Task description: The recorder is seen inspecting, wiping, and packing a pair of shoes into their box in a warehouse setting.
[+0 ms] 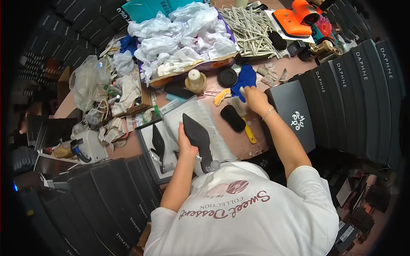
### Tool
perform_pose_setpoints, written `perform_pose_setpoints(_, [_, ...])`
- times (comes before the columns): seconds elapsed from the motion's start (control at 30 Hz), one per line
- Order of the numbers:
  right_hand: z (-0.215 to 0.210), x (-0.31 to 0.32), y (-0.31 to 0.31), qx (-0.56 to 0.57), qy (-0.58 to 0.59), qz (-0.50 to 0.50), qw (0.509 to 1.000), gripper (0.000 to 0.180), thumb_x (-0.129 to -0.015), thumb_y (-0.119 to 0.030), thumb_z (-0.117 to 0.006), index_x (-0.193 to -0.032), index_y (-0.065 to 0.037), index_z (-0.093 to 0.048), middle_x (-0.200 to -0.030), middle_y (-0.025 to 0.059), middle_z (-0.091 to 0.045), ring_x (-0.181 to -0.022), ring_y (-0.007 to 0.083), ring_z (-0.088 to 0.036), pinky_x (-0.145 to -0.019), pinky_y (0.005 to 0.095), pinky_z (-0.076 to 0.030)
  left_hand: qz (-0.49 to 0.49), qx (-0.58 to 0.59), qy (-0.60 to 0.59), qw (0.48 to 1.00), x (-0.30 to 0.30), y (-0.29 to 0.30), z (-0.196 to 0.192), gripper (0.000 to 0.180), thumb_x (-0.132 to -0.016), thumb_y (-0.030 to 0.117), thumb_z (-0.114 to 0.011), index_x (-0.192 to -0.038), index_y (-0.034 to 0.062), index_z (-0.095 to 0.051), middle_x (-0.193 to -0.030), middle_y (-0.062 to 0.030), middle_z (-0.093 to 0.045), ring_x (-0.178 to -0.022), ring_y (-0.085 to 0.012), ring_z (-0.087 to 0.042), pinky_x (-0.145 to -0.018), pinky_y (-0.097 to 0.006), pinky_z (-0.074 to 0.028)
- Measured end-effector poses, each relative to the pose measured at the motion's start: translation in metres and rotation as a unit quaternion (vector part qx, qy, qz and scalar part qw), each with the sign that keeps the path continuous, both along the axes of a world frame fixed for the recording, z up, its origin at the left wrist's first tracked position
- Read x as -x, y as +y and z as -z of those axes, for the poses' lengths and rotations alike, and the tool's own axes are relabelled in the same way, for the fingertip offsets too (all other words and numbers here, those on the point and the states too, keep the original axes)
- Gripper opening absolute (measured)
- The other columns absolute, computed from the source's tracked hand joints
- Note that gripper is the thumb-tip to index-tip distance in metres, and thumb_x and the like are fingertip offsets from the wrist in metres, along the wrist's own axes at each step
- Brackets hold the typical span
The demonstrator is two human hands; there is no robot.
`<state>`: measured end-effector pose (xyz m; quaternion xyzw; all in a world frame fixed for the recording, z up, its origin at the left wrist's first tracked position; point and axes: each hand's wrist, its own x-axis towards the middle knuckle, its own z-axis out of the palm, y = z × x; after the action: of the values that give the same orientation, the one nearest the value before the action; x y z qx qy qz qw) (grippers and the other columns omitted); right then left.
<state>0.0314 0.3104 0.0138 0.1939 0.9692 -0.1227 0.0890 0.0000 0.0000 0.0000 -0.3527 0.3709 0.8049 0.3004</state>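
My left hand (186,143) grips a high-heeled shoe (197,133) with its black sole facing up. The shoe has a pointed toe, a clear heel and a sparkling strap. Its mate (158,143) rests in an open shoebox (148,168) beneath my left forearm. White wrapping paper (220,141) spreads beside the box. Over at the right, my right hand (255,100) has its fingers bent and closed on a blue cloth (247,79); a small pale spot shows at the fingertips. Below that hand lie a yellow-handled brush (245,119) and a black pad (232,118).
A carton of crumpled white paper (183,40) fills the far side, beside a heap of pale sticks (247,32) and an orange device (295,19). A capped bottle (195,81) stands mid-table. Stacked dark shoeboxes (354,94) flank the right; more (102,200) line the left.
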Motion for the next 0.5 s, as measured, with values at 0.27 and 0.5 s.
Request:
perform_pose_setpoints(0.27, [-0.008, 0.029, -0.007, 0.073, -0.016, -0.078, 0.994, 0.027, -0.083, -0.028, -0.065, -0.09, -0.002, -0.065, -0.087, 0.0191, -0.067, -0.081, 0.0365, -0.066, -0.072, 0.0454, -0.054, -0.011, -0.01, -0.03, 0.999, 0.002, 0.009, -0.002, 0.047, -0.096, 0.05, -0.049, -0.112, 0.0079, -0.062, -0.107, -0.0093, -0.066, -0.099, -0.0247, -0.063, -0.089, -0.04, -0.051])
perform_pose_setpoints(0.5, [0.029, -0.033, -0.076, 0.155, -0.081, -0.028, 0.984, 0.029, -0.078, -0.029, -0.072, -0.097, -0.007, -0.067, -0.099, 0.0165, -0.068, -0.091, 0.033, -0.066, -0.087, 0.0432, -0.05, -0.021, -0.037, 0.003, 0.999, 0.005, 0.002, -0.002, 0.047, -0.095, 0.05, -0.05, -0.113, 0.007, -0.061, -0.103, -0.0123, -0.067, -0.096, -0.0251, -0.063, -0.087, -0.04, -0.052])
